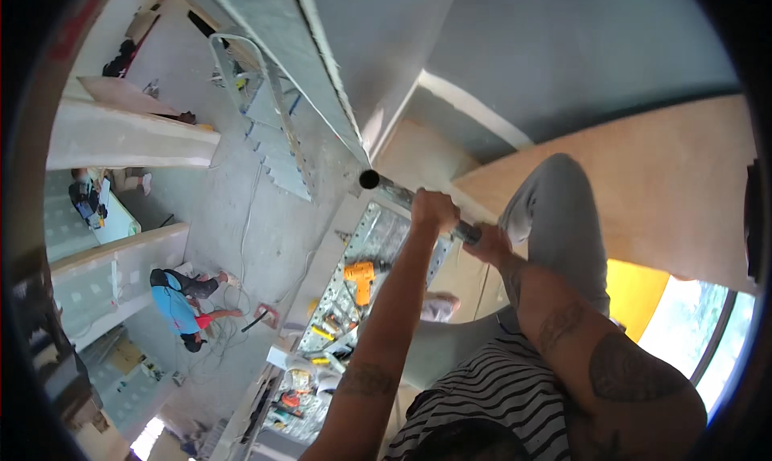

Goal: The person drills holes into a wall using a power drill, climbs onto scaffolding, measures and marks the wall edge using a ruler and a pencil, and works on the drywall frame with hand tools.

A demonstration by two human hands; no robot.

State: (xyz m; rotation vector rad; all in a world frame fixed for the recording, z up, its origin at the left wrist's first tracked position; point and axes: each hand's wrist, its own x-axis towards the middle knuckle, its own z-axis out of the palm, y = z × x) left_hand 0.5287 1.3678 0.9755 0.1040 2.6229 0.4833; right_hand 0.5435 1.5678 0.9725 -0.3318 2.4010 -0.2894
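Observation:
Both my hands are wrapped around a grey metal pipe (396, 192). It slants across the middle of the view, and its round dark open end points up and left, near a wall corner. My left hand (435, 211) is closed about the middle of the pipe. Lower on it and further right, my right hand (489, 244) grips near the other end, which that hand partly hides. Beneath my left arm, an orange cordless drill (359, 279) lies on a perforated metal platform (384, 229).
Hand tools crowd the platform's lower part. A stepladder (269, 131) stands on the floor at upper left. A person in a blue shirt (175, 302) bends near cables at left. Grey wall panels (555, 51) rise ahead; a wooden panel (643, 163) is at right.

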